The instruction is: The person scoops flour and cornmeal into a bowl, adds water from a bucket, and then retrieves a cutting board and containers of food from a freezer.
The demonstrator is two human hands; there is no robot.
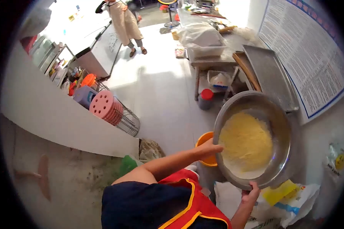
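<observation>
A large metal bowl (283, 160) holds yellow powder (244, 141) lying over white powder (242, 172). My left hand (209, 149) grips the rim on its left side, thumb over the edge. At the lower rim, my right hand (250, 193) is closed with the thumb on top; its fingers are partly hidden beneath. Between both hands the bowl hangs in the air, well above the floor. An orange bucket (207, 163) shows partly behind my left hand.
White sacks (233, 198) and a yellow sheet (279, 192) lie below the bowl. A metal tray (269, 72) leans on the right wall. Stacked pink stools (102, 105) stand left, beside a wall edge. A person in an apron (122, 23) stands farther back.
</observation>
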